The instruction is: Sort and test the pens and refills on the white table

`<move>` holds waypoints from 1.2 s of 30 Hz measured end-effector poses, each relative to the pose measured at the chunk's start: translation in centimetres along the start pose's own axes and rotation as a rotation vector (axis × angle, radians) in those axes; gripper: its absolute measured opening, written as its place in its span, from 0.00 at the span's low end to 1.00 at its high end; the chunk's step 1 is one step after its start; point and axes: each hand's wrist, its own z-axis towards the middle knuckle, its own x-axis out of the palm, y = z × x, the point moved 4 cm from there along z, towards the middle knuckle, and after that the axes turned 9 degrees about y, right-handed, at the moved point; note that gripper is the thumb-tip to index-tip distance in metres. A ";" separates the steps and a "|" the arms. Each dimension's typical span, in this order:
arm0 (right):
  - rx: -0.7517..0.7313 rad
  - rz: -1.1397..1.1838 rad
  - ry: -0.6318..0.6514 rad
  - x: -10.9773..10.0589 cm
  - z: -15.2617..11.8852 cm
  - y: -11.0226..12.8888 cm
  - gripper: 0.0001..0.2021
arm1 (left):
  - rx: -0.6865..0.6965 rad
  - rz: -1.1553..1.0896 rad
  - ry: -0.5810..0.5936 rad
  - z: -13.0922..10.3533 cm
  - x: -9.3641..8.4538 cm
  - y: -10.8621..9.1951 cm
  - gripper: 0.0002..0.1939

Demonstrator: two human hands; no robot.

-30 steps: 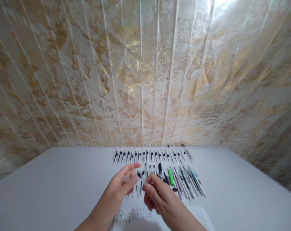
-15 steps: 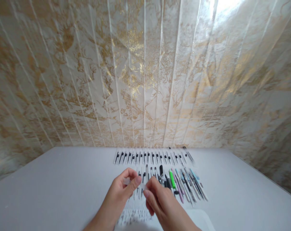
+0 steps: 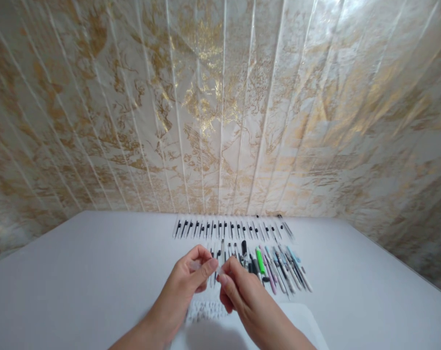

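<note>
In front of my chest, my left hand (image 3: 193, 272) pinches a clear, whitish plastic pen piece (image 3: 195, 265) between thumb and fingers. Close beside it, my right hand (image 3: 238, 287) is closed, thumb against fingers, on the other end of that piece, which shows only as a pale bit between the fingertips. Whether it is a barrel or a cap I cannot tell. Just beyond the hands lies a row of pens, among them a bright green highlighter (image 3: 260, 261), a black-capped pen (image 3: 244, 250) and a purple pen (image 3: 269, 274). My hands hide part of this row's left end.
Farther back on the white table (image 3: 96, 272) runs a row of clear pens (image 3: 220, 229) with black parts. A white, round-cornered board or sheet (image 3: 300, 321) lies nearest me, under a handwritten paper (image 3: 206, 310). A gold-patterned curtain (image 3: 206, 121) rises behind the table.
My fingertips have come closer together, and less of the clear piece shows between them. The table and pens sit slightly higher in view as the camera tilted down.
</note>
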 end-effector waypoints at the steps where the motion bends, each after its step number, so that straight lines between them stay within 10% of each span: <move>1: 0.013 0.016 0.007 -0.1 0.0 0.0 0.14 | 0.003 -0.009 -0.014 0.0 0.0 0.0 0.15; 19: 0.105 0.379 0.106 0.0 -0.3 0.4 0.15 | -0.061 -0.249 0.051 -0.2 0.3 0.2 0.19; 36: 0.047 0.044 -0.007 0.2 -0.3 0.0 0.13 | 0.003 -0.088 -0.029 -0.3 -0.2 0.5 0.13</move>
